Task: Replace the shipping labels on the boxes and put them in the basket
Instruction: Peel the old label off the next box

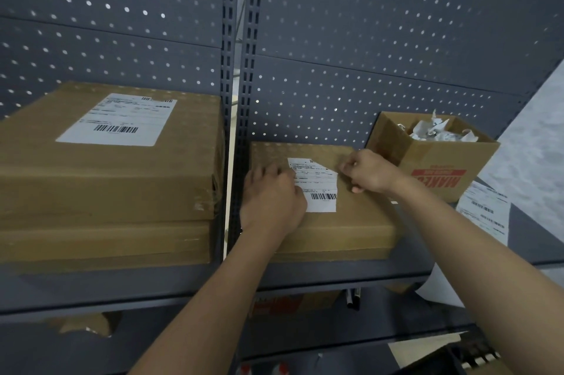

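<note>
Left hand (271,200), right hand (369,171) on label (322,191); scrap box (442,167) right, stacked boxes (106,179) left.

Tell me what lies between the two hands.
The white shipping label on the flat box; left hand covers its left edge, right hand pinches its peeled corner. Head view.

Your left hand (271,197) rests on the left side of the shipping label (320,191) on a flat cardboard box (360,222). Your right hand (370,171) pinches the label's lifted upper-right corner.
</note>
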A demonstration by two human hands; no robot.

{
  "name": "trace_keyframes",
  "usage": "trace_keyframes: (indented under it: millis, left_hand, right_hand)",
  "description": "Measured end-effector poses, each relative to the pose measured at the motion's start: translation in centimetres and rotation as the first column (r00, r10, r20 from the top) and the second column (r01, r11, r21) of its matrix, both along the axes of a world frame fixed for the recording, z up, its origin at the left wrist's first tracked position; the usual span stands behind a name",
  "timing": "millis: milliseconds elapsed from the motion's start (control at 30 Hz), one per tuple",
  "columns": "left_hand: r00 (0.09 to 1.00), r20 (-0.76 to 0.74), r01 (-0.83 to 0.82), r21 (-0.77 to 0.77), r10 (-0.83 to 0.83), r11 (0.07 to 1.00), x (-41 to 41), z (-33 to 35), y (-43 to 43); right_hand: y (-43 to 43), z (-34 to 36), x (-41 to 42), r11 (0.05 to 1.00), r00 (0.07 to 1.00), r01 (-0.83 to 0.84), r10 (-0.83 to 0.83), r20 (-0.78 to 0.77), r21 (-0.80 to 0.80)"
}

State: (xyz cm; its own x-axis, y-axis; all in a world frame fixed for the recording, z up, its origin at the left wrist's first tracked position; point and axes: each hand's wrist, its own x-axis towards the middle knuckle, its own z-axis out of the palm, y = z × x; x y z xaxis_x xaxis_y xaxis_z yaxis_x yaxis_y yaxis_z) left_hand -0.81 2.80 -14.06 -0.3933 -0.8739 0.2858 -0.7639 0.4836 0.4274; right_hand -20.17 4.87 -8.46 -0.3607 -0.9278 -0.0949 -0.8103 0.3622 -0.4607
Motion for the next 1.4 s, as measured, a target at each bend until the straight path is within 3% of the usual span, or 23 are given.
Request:
trace_keyframes:
  millis: [233,367,500,733,1167,1400]
  left_hand:
    - [1.0,-0.003,-0.002,-0.008,0.002,1.0,0.0,0.0,0.1]
    - [1.0,-0.009,-0.003,-0.002,0.003,1.0,0.0,-0.1,0.0]
    - [1.0,-0.015,-0.001,-0.002,0.001,1.0,0.1,0.1,0.2]
    - [1.0,-0.016,-0.001,0.004,0.001,1.0,0.1,0.0,0.1]
    - [1.0,-0.026,-0.003,0.006,0.004,1.0,0.1,0.1,0.2]
    - [1.0,-0.023,-0.005,0.003,0.005,1.0,0.0,0.1,0.2]
  right_hand:
    - [-0.4,-0.3,1.3,0.999,0.957,-0.041,0.047,-0.285,0.027]
    - [-0.3,0.1,2.5,0.991,0.91,-0.062,0.105,-0.401,0.119]
    - [-0.4,0.0,2.4,0.987,0.904,-0.072,0.127,-0.409,0.147]
    - [0.2,-0.4,0.1,0.998,0.979,-0.024,0.013,-0.202,-0.05]
    - [-0.3,-1.5,0.5,0.99,0.965,-0.017,-0.021,-0.261,-0.143]
    - [-0.5,-1.4,1.4,0.997,0.923,-0.07,0.048,-0.381,-0.044]
